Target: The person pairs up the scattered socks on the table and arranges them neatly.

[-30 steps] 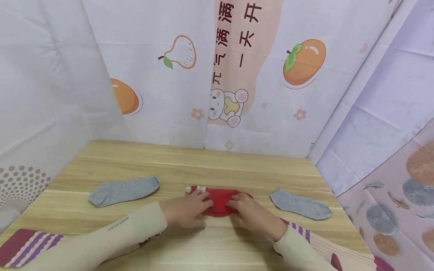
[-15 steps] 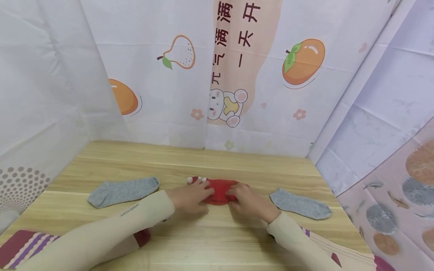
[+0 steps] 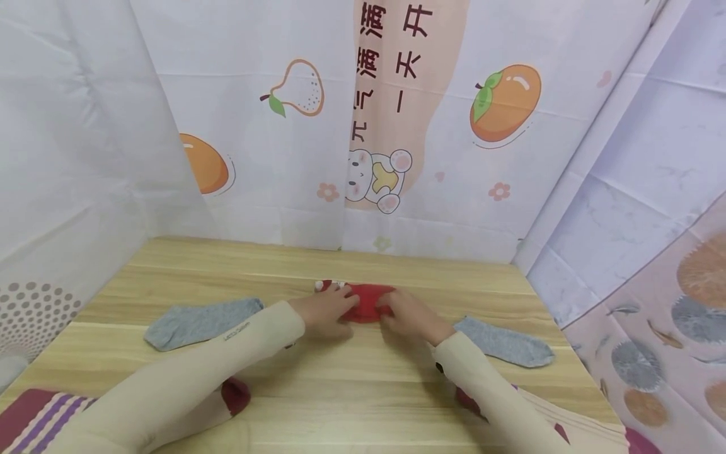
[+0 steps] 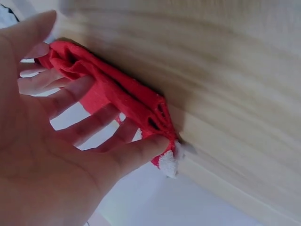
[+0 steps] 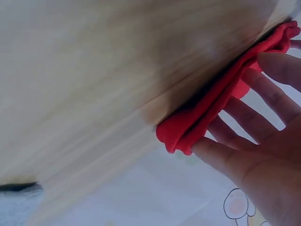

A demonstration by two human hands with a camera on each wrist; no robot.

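The left hand [image 3: 326, 311] reaches in with its fingers spread and slightly bent, the tips touching a folded red cloth piece [image 3: 365, 301] near its left end, where a white tuft [image 4: 167, 163] sits. The right hand [image 3: 409, 315] does the same near the other end, its fingers spread and gently bent against the fabric, not wrapped around it. The red cloth piece lies flat on the worktop between the two hands, just beyond their palms, with loose layered folds along its near edge.

Cream sleeves [image 3: 193, 372] cover both forearms. A grey sock [image 3: 195, 325] lies to the left of the hands, a second grey sock [image 3: 507, 344] to the right, just beyond the right sleeve. Nearer the person, a maroon, white and purple striped sock [image 3: 50, 416] is partly hidden by the left arm; cream-and-maroon knitwear [image 3: 578, 416] lies beside the right arm.

The worktop [image 3: 334, 397] is pale wood grain. Behind it hangs a white sheet [image 3: 238, 107] printed with fruit, a cartoon animal and dark characters; patterned sheets [image 3: 652, 170] close off the right side.
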